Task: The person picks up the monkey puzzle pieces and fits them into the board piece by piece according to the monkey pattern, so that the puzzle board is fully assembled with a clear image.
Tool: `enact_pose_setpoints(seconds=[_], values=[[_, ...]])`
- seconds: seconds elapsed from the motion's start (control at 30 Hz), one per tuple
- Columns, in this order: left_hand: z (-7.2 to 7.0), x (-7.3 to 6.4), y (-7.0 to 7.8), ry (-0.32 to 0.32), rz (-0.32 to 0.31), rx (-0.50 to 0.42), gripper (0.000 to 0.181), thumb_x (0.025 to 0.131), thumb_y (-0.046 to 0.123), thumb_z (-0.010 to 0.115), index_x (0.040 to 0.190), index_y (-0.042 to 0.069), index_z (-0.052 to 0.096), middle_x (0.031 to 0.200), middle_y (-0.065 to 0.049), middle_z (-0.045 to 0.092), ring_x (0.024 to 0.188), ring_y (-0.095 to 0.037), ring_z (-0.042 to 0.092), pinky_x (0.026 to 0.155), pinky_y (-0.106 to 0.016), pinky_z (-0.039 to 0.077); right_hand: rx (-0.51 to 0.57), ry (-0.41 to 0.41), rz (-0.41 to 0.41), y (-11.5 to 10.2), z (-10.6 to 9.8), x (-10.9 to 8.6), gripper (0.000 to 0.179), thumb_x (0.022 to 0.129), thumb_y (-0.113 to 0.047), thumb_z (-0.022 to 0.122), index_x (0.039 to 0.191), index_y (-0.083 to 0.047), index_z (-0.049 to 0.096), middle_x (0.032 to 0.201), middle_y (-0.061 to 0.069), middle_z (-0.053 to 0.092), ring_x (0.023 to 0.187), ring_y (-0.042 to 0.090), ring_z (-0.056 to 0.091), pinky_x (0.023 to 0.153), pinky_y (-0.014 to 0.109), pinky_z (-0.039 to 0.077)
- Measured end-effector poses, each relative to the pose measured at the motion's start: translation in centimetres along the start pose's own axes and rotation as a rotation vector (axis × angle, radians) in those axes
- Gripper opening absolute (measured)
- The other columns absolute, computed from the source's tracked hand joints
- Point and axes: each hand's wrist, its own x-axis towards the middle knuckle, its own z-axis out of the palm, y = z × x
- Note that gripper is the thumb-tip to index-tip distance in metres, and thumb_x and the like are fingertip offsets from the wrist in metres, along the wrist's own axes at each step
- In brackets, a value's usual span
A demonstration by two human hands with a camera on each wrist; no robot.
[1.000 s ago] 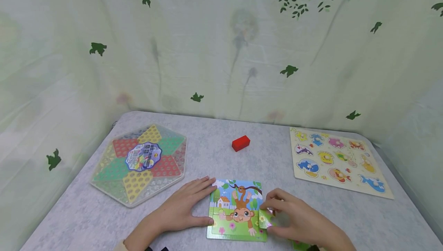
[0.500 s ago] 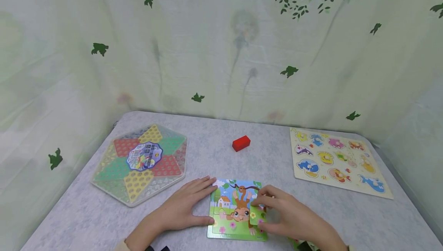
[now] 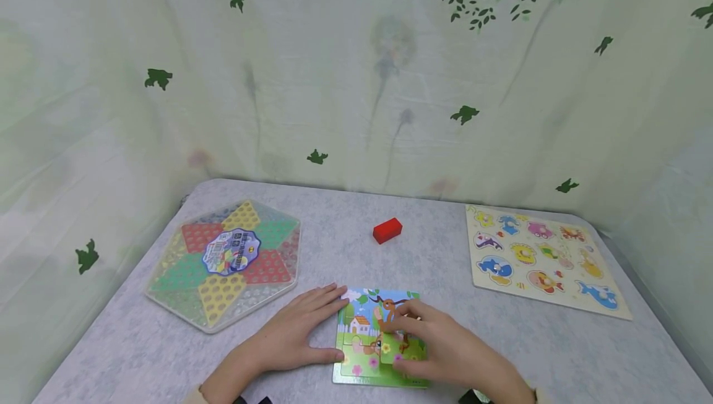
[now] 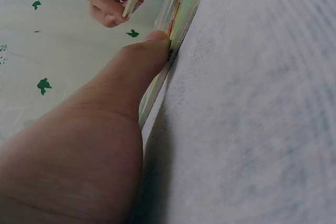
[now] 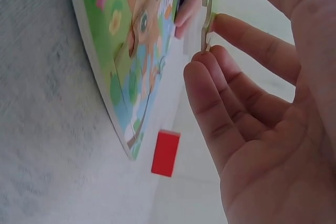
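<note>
A jigsaw board (image 3: 352,380) with a monkey and a small house lies flat at the front middle of the table. My left hand (image 3: 301,333) rests along its left side, thumb at the near left and fingers at the far left corner; the left wrist view shows the thumb touching the board's edge. My right hand (image 3: 448,345) pinches a green, flowered puzzle piece (image 3: 390,349) between thumb and fingers. In the right wrist view that piece (image 5: 206,24) appears edge-on, raised off the board. From the head it covers part of the monkey's face.
A hexagonal Chinese checkers board (image 3: 267,231) lies to the left. Farther back in the middle is a red block (image 3: 387,231). A wooden peg puzzle with sea animals (image 3: 520,280) lies at the right. A leaf-printed curtain (image 3: 345,82) stands behind the table.
My right hand has carried the puzzle piece leftward, from the jigsaw board's right edge to over its middle. The left hand stays in place on the board's side.
</note>
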Motion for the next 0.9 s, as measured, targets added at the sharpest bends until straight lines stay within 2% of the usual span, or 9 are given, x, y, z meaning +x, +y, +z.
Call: enact_pose_setpoints(seconds=[0.1,0.23,0.43,0.6,0.9], values=[[0.0,0.0,0.0,-0.001,0.002,-0.003,0.087,0.089,0.074,0.061,0.157,0.022,0.046,0.168,0.006,0.034,0.156,-0.021,0.028,0.124,-0.054,0.03,0.036,-0.009,-0.007,-0.2,0.3,0.4,0.033,0.091,-0.036,0.079,0.123,-0.029,0.072,0.121,-0.013,0.057,0.104,0.004,0.057,0.087,0.022,0.055],[0.1,0.0,-0.1,0.003,0.011,-0.004,0.087,0.089,0.074,0.061,0.157,0.021,0.046,0.168,0.005,0.035,0.156,-0.021,0.028,0.124,-0.054,0.03,0.067,-0.015,-0.021,-0.6,0.7,0.8,0.03,0.092,-0.033,0.079,0.12,-0.026,0.073,0.118,-0.012,0.057,0.093,0.001,0.057,0.079,0.016,0.054],[0.0,0.0,0.0,-0.003,0.001,-0.012,0.087,0.089,0.074,0.062,0.157,0.022,0.046,0.168,0.005,0.034,0.156,-0.021,0.028,0.124,-0.055,0.03,0.078,0.032,-0.106,-0.7,1.4,1.2,0.028,0.089,-0.028,0.081,0.115,-0.024,0.072,0.112,-0.012,0.057,0.085,0.0,0.056,0.074,0.013,0.052],[-0.1,0.0,0.1,0.005,0.001,-0.01,0.087,0.089,0.073,0.062,0.156,0.02,0.047,0.167,0.004,0.035,0.156,-0.022,0.029,0.123,-0.055,0.031,0.061,0.052,-0.128,-0.8,2.0,1.5,0.03,0.087,-0.026,0.084,0.114,-0.022,0.072,0.108,-0.012,0.057,0.085,0.0,0.055,0.076,0.012,0.05],[0.0,0.0,0.1,0.02,0.007,0.001,0.087,0.089,0.074,0.061,0.156,0.02,0.048,0.167,0.005,0.036,0.156,-0.023,0.03,0.122,-0.055,0.032,0.05,0.025,-0.139,-1.8,2.8,2.0,0.026,0.089,-0.026,0.082,0.113,-0.019,0.074,0.112,-0.009,0.058,0.086,-0.005,0.052,0.074,0.008,0.046]])
